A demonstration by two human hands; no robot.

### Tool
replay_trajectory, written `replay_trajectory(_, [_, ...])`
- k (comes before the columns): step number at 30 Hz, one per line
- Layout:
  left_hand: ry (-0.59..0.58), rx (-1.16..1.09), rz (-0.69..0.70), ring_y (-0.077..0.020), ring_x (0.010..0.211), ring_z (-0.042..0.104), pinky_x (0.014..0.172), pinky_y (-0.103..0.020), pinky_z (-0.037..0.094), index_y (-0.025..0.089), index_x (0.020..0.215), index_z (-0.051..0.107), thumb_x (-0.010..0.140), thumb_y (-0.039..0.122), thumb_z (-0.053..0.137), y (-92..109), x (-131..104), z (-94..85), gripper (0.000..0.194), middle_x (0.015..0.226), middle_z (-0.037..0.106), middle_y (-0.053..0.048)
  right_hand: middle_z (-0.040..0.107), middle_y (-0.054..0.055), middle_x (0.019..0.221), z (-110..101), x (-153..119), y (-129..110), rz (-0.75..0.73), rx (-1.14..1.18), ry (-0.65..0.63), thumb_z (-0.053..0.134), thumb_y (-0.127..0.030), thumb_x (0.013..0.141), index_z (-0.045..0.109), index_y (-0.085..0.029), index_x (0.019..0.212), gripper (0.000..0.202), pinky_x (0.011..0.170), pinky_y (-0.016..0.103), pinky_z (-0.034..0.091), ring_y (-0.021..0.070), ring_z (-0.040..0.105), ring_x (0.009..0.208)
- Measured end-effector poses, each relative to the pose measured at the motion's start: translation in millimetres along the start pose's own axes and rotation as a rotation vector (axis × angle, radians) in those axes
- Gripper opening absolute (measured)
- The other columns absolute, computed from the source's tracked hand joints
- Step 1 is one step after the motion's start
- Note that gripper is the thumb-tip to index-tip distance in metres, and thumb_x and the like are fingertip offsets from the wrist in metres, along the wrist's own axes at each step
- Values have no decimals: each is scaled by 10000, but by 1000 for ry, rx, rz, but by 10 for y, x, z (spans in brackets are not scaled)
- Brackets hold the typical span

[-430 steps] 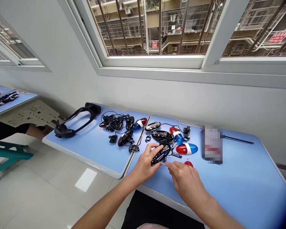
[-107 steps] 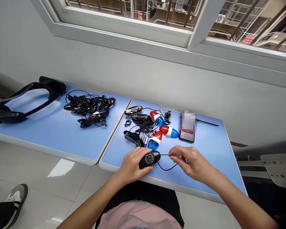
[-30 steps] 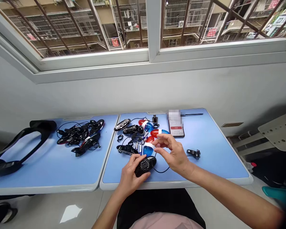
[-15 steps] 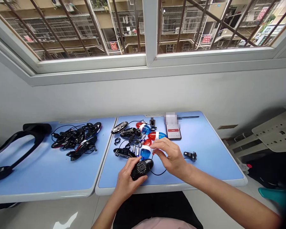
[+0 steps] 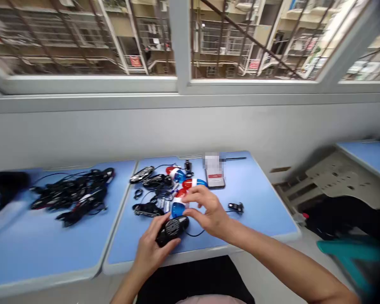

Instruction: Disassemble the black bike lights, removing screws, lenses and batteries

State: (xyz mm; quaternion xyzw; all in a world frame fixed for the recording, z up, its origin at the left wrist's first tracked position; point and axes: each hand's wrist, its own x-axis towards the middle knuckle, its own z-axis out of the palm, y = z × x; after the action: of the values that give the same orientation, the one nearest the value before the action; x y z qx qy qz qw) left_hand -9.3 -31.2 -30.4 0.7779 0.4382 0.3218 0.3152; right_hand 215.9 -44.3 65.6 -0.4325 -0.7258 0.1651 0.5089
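headband (image 5: 9, 182): cut off left | phone (image 5: 215, 182) top: pixelated | cabled pile (image 5: 70, 193): blurred | right grip (image 5: 184, 206): contents unclear

two benches stand side by side along a wall (image 5: 120, 131). on the left bench (image 5: 44, 257), a headset (image 5: 8, 181) lies at the far left, with a pile of corded units (image 5: 76, 194) to its right. on the right bench (image 5: 250, 185), three casings (image 5: 147, 209) lie toward the left, one ring (image 5: 138, 194) among them; batteries (image 5: 165, 205) and three shells (image 5: 195, 183) are just right of them. one housing (image 5: 172, 228) sits in front, near the front edge; the phone (image 5: 215, 179) is behind and right, a clip (image 5: 236, 207) nearer the front and farther right.
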Motion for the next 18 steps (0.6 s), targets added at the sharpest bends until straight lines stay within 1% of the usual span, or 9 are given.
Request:
replay_trajectory(2, [11, -25, -5, -293, 1093, 646, 947, -427, 527, 256, 1311, 578, 770, 389, 756, 71, 28, -7, 585, 1169, 651, -89, 655, 57, 957, -26, 11, 11, -35, 16, 70, 651, -242, 912, 660, -244, 1005, 93, 669, 311, 560, 194, 644, 890])
replay_trajectory(4, [16, -37, -11, -282, 1086, 643, 943, -414, 526, 259, 1322, 576, 761, 364, 771, 102, 68, -12, 603, 1161, 651, -85, 658, 55, 946, -46, 29, 40, -40, 37, 44, 590, -154, 933, 637, -249, 1059, 165, 620, 292, 539, 180, 629, 839])
replay_trajectory(5, [17, -45, -11, -277, 1086, 639, 943, -407, 524, 259, 1329, 572, 757, 355, 778, 105, 83, -16, 615, 1161, 649, -82, 661, 47, 921, -52, 38, 50, -45, 51, 11, 553, -117, 941, 623, -251, 1099, 219, 635, 300, 539, 172, 621, 809])
replay_trajectory(7, [-1, -65, -13, -270, 1089, 631, 940, -401, 521, 262, 1340, 560, 756, 343, 785, 101, 88, -21, 631, 1167, 641, -77, 672, 50, 941, -58, 46, 50, -78, 67, -40, 514, -78, 945, 616, -252, 1133, 276, 699, 331, 548, 178, 623, 849])
replay_trajectory(8, [-11, -74, -15, -269, 1096, 626, 944, -404, 516, 264, 1345, 552, 759, 337, 786, 97, 82, -23, 635, 1173, 635, -77, 671, 54, 959, -57, 47, 43, -87, 67, -50, 528, -84, 942, 623, -253, 1125, 266, 707, 335, 549, 185, 624, 878])
replay_trajectory(10, [-17, -80, -20, -271, 1114, 612, 960, -413, 500, 270, 1352, 538, 771, 327, 781, 91, 66, -25, 632, 1188, 622, -80, 658, 61, 979, -50, 44, 29, -82, 57, -32, 593, -124, 925, 642, -252, 1071, 201, 654, 310, 543, 194, 621, 903])
replay_trajectory(13, [-2, -74, -26, -270, 1126, 601, 978, -416, 481, 274, 1354, 528, 777, 300, 781, 97, 61, -27, 630, 1196, 614, -76, 646, 44, 931, -47, 45, 22, -27, 43, 22, 625, -141, 911, 631, -250, 1047, 174, 569, 272, 511, 171, 615, 806])
replay_trajectory(15, [-8, -81, -20, -264, 1114, 608, 973, -404, 486, 272, 1352, 528, 758, 274, 796, 114, 73, -32, 651, 1191, 617, -72, 663, 38, 932, -58, 56, 24, 1, 27, 22, 572, -107, 927, 613, -252, 1087, 220, 604, 287, 520, 162, 621, 779])
replay_trajectory(18, [-32, -84, -9, -261, 1108, 613, 963, -388, 496, 270, 1348, 533, 728, 247, 815, 124, 93, -37, 681, 1201, 621, -74, 670, 56, 988, -64, 73, 48, -1, 3, -6, 526, -89, 937, 625, -255, 1087, 245, 660, 310, 535, 191, 638, 898])
